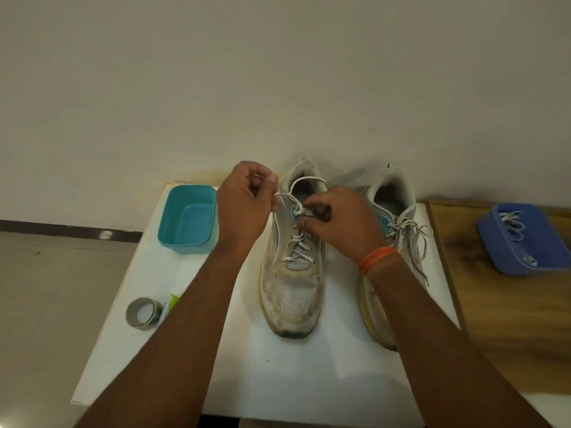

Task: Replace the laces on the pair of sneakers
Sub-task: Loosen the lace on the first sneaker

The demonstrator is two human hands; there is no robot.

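Two worn white sneakers stand side by side on the white table (309,381), toes toward me. The left sneaker (293,291) carries a speckled white lace (296,251) through its eyelets. My left hand (247,202) pinches one end of that lace up and to the left of the shoe's collar. My right hand (336,220) pinches the lace at the top eyelets, and a loop arcs over the shoe's opening. The right sneaker (398,205) is partly hidden by my right forearm; its lace (414,242) hangs loose over its side.
A teal plastic tub (188,223) stands at the table's back left. A roll of grey tape (142,313) and a green-handled tool (173,301) lie at the left edge. On the wooden surface to the right, a blue tray (491,242) holds other laces (513,227).
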